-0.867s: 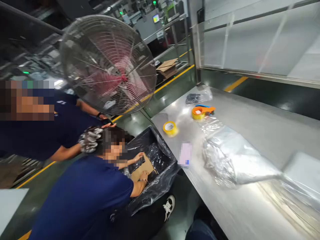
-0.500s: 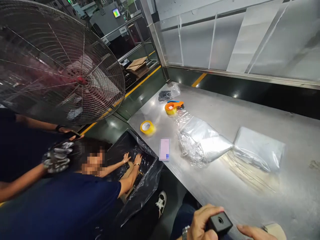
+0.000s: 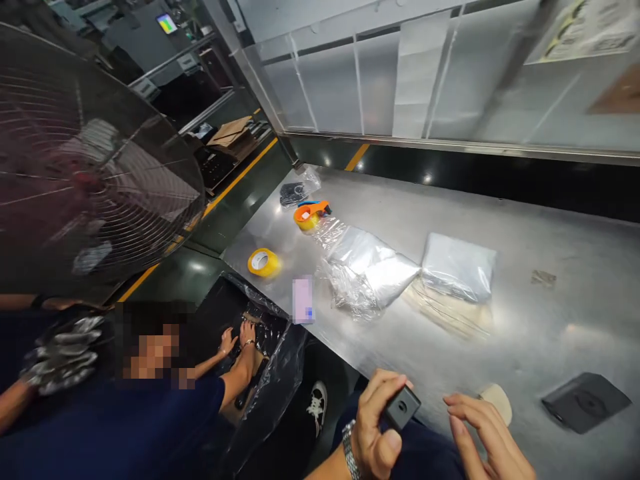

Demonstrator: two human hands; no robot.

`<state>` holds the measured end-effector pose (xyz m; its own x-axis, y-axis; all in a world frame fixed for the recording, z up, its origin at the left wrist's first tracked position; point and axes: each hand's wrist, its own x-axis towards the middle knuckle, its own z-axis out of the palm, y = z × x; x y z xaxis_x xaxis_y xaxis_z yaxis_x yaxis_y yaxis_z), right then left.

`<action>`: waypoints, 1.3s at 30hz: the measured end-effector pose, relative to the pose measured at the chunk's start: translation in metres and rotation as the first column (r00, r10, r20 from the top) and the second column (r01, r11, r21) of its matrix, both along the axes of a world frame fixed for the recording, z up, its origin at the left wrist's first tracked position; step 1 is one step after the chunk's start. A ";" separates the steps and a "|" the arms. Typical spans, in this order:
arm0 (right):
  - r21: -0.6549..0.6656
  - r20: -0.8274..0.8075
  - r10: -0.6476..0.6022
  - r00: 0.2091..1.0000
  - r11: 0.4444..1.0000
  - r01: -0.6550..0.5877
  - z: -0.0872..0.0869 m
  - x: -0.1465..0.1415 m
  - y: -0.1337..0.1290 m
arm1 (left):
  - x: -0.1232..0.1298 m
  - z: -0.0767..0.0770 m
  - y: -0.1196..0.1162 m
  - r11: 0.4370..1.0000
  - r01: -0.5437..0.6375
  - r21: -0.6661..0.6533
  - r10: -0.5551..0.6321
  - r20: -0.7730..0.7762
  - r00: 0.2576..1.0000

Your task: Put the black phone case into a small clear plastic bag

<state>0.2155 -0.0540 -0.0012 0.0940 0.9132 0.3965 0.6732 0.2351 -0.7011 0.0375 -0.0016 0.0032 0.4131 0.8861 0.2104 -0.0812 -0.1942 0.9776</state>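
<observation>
My left hand (image 3: 371,427), with a metal watch on its wrist, grips a small black block-shaped device (image 3: 404,408) that has a round hole in its face. To the right of it my right hand (image 3: 487,437) is open and holds nothing, fingers stretched out and apart from the device. Close behind those fingers lies a cream rounded object (image 3: 501,402), partly covered by them. A flat dark grey case (image 3: 586,401) rests on the metal table (image 3: 540,340) further right.
Plastic-wrapped packages (image 3: 460,267), a clear bag (image 3: 355,287), a tape roll (image 3: 263,263), an orange tape dispenser (image 3: 311,215) and a pink card-like item (image 3: 302,300) lie on the table. At left, a co-worker (image 3: 125,413) reaches into a black-lined box (image 3: 295,353) near a large fan (image 3: 90,173).
The view has turned to the right, bringing the dark case into sight. Both hands sit higher in view, the left still holding the device. More of my right hand shows, its fingers stretched out.
</observation>
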 end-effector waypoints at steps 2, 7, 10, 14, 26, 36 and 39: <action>-0.015 0.016 -0.040 0.999 0.999 0.040 -0.010 0.006 -0.004 | 0.002 0.001 0.000 0.999 0.028 -0.015 -0.028 -0.008 1.000; -0.106 0.296 -0.177 0.939 0.971 0.216 -0.073 0.035 -0.013 | 0.009 0.001 -0.001 0.996 0.089 -0.019 -0.089 -0.011 0.996; -0.207 0.581 -0.218 0.784 0.892 0.401 -0.111 0.052 -0.023 | 0.012 0.001 -0.002 0.994 0.112 -0.011 -0.112 -0.007 0.994; -0.347 0.768 -0.141 0.624 0.727 0.592 -0.135 0.056 -0.040 | 0.015 0.004 -0.003 0.990 0.137 -0.019 -0.137 -0.009 0.990; -0.569 0.203 -0.336 0.920 0.724 0.390 -0.094 0.056 -0.026 | 0.022 0.009 -0.008 0.985 0.175 0.016 -0.173 -0.064 0.983; -0.549 -0.816 -0.271 0.511 0.640 -0.537 0.040 0.010 0.005 | 0.031 -0.002 -0.013 0.948 0.179 0.262 -0.130 -0.196 0.972; -0.541 -0.826 -0.296 0.480 0.656 -0.527 0.039 0.008 0.007 | 0.031 -0.005 -0.015 0.938 0.163 0.306 -0.097 -0.222 0.970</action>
